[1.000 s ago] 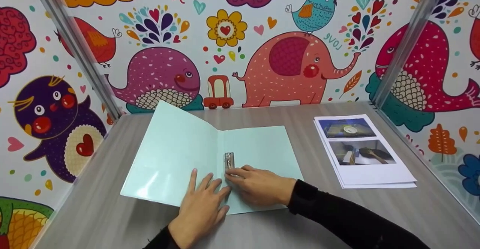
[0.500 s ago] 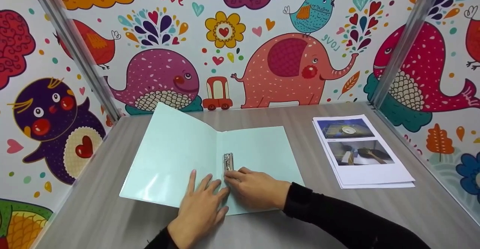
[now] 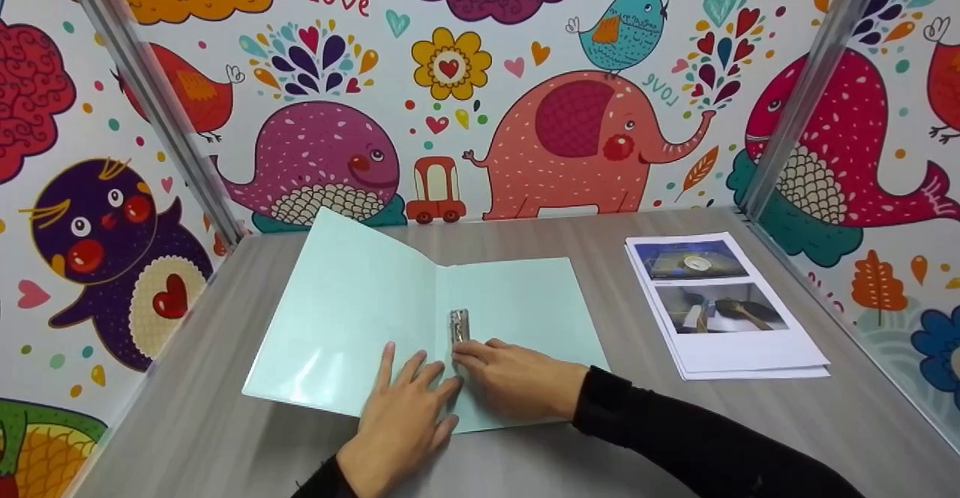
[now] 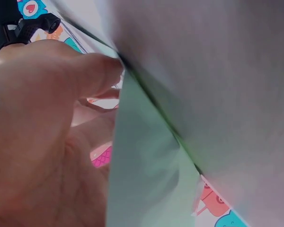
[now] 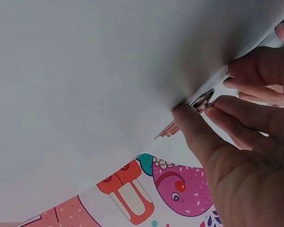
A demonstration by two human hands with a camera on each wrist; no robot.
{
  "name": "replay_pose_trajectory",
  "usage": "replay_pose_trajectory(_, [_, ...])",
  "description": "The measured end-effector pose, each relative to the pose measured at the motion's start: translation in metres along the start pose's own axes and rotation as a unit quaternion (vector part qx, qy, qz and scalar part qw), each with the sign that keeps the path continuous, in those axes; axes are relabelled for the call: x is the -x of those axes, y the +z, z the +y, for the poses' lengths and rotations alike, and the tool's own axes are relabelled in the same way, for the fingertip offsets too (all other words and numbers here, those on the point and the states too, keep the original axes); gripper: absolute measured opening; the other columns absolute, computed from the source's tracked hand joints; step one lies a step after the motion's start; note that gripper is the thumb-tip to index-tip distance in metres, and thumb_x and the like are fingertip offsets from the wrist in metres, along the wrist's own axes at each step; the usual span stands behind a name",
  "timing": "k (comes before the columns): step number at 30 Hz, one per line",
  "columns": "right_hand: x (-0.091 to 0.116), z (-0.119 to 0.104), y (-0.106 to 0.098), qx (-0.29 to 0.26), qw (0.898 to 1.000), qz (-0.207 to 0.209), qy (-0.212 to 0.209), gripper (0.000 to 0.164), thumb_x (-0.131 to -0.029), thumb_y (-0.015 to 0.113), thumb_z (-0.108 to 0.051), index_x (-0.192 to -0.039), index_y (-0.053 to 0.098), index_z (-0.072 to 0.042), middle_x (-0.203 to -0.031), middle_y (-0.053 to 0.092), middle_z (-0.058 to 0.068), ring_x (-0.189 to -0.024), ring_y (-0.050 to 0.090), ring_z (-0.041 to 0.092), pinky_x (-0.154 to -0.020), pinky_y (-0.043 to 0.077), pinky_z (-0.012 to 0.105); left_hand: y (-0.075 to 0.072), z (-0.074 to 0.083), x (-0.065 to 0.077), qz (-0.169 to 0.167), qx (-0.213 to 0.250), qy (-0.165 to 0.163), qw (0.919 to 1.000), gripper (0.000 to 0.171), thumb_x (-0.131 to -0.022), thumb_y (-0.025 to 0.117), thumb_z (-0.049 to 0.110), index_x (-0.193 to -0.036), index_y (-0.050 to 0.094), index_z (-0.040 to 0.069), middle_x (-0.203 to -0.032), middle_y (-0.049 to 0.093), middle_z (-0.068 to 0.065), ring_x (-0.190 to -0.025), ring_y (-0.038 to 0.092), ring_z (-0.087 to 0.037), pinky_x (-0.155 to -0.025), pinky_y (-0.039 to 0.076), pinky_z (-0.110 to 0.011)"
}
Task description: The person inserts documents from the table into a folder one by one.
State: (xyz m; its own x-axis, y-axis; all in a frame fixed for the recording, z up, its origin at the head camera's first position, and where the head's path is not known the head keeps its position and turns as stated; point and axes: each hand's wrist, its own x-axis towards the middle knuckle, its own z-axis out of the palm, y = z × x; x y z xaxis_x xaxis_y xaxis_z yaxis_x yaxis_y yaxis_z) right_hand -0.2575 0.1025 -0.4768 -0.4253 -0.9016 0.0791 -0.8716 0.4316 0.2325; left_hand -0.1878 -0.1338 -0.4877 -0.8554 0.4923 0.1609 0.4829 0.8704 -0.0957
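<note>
A pale green folder (image 3: 517,295) lies spread on the table, its left cover tilted up off the surface. Near its spine is a silver metal folder clip (image 3: 459,324), partly covered by my right hand (image 3: 521,379). That hand pinches the clip's near end; the right wrist view shows thumb and fingers on either side of the metal clip (image 5: 203,100). My left hand (image 3: 401,417) rests with spread, fairly straight fingers on the folder's lower part by the spine. In the left wrist view, the left hand (image 4: 52,118) is beside the green cover (image 4: 142,161).
A small stack of white sheets (image 3: 742,355) with two printed photos lies to the right on the grey wooden table (image 3: 570,460). Walls with cartoon animals (image 3: 577,138) and metal corner posts (image 3: 802,108) enclose the back and sides.
The fingers of my right hand have drawn slightly closer together at the clip's near end. My left hand and the folder keep their places.
</note>
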Motion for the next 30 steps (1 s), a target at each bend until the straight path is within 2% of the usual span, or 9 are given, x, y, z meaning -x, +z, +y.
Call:
replay_pose_trajectory(5, [-0.001, 0.002, 0.0, -0.023, 1.0, -0.014, 0.006, 0.056, -0.114, 0.068, -0.016, -0.166, 0.058, -0.001, -0.173, 0.061, 0.013, -0.162, 0.059, 0.02, -0.123, 0.063, 0.039, -0.001, 0.0, 0.0, -0.003, 0.0, -0.001, 1.0, 0.045, -0.107, 0.08, 0.049, -0.147, 0.077, 0.029, -0.155, 0.074, -0.005, -0.155, 0.064, -0.037, -0.135, 0.037, -0.078])
replay_pose_trajectory(8, [-0.002, 0.003, -0.001, -0.06, 0.997, -0.035, 0.024, 0.061, -0.115, 0.067, -0.016, -0.172, 0.05, -0.003, -0.18, 0.054, 0.013, -0.167, 0.054, 0.02, -0.128, 0.06, 0.044, -0.002, 0.0, -0.001, -0.01, -0.002, -0.002, 0.9999, 0.046, -0.107, 0.079, 0.051, -0.148, 0.077, 0.029, -0.156, 0.074, -0.005, -0.155, 0.065, -0.037, -0.135, 0.037, -0.079])
replay_pose_trajectory(12, [-0.003, 0.005, -0.003, -0.123, 0.989, -0.053, 0.057, 0.069, -0.116, 0.066, -0.016, -0.179, 0.039, -0.005, -0.185, 0.045, 0.012, -0.167, 0.054, 0.021, -0.133, 0.055, 0.049, -0.007, 0.002, -0.002, -0.025, -0.003, -0.006, 0.9997, 0.047, -0.107, 0.079, 0.052, -0.148, 0.077, 0.029, -0.157, 0.074, -0.006, -0.156, 0.064, -0.039, -0.135, 0.037, -0.08])
replay_pose_trajectory(14, [-0.005, 0.007, -0.004, -0.149, 0.986, -0.048, 0.064, 0.071, -0.116, 0.067, -0.015, -0.18, 0.036, -0.004, -0.186, 0.044, 0.014, -0.165, 0.057, 0.023, -0.134, 0.054, 0.05, -0.01, 0.003, -0.003, -0.03, -0.003, -0.009, 0.9995, 0.047, -0.107, 0.079, 0.052, -0.148, 0.076, 0.028, -0.157, 0.073, -0.007, -0.157, 0.063, -0.04, -0.135, 0.037, -0.08])
replay_pose_trajectory(18, [-0.007, 0.012, -0.006, -0.193, 0.978, -0.03, 0.067, 0.073, -0.115, 0.07, -0.013, -0.18, 0.036, -0.004, -0.184, 0.045, 0.016, -0.156, 0.066, 0.028, -0.132, 0.056, 0.049, -0.004, 0.002, -0.001, -0.013, -0.008, -0.004, 0.9999, 0.046, -0.107, 0.08, 0.051, -0.147, 0.078, 0.029, -0.155, 0.075, -0.006, -0.155, 0.065, -0.038, -0.135, 0.038, -0.079])
replay_pose_trajectory(21, [-0.01, 0.015, -0.008, -0.217, 0.973, -0.021, 0.071, 0.074, -0.114, 0.072, -0.012, -0.179, 0.038, -0.003, -0.182, 0.047, 0.016, -0.144, 0.073, 0.026, -0.128, 0.059, 0.045, -0.001, 0.002, 0.001, 0.001, -0.016, 0.001, 0.9999, 0.045, -0.106, 0.081, 0.051, -0.146, 0.079, 0.03, -0.152, 0.076, -0.004, -0.154, 0.066, -0.037, -0.134, 0.04, -0.078])
replay_pose_trajectory(25, [-0.014, 0.02, -0.01, -0.232, 0.97, -0.015, 0.075, 0.074, -0.112, 0.074, -0.01, -0.177, 0.04, -0.003, -0.18, 0.048, 0.016, -0.133, 0.078, 0.024, -0.125, 0.061, 0.042, -0.003, 0.002, 0.001, 0.003, -0.02, 0.001, 0.9998, 0.045, -0.105, 0.082, 0.051, -0.145, 0.079, 0.03, -0.152, 0.076, -0.004, -0.154, 0.066, -0.037, -0.133, 0.04, -0.079])
replay_pose_trajectory(30, [-0.016, 0.023, -0.01, -0.227, 0.97, -0.019, 0.08, 0.075, -0.112, 0.074, -0.01, -0.178, 0.039, -0.004, -0.181, 0.047, 0.015, -0.131, 0.079, 0.023, -0.125, 0.061, 0.04, -0.004, 0.002, 0.0, 0.009, -0.021, 0.002, 0.9997, 0.046, -0.104, 0.083, 0.051, -0.145, 0.08, 0.03, -0.151, 0.077, -0.004, -0.152, 0.067, -0.037, -0.132, 0.041, -0.079])
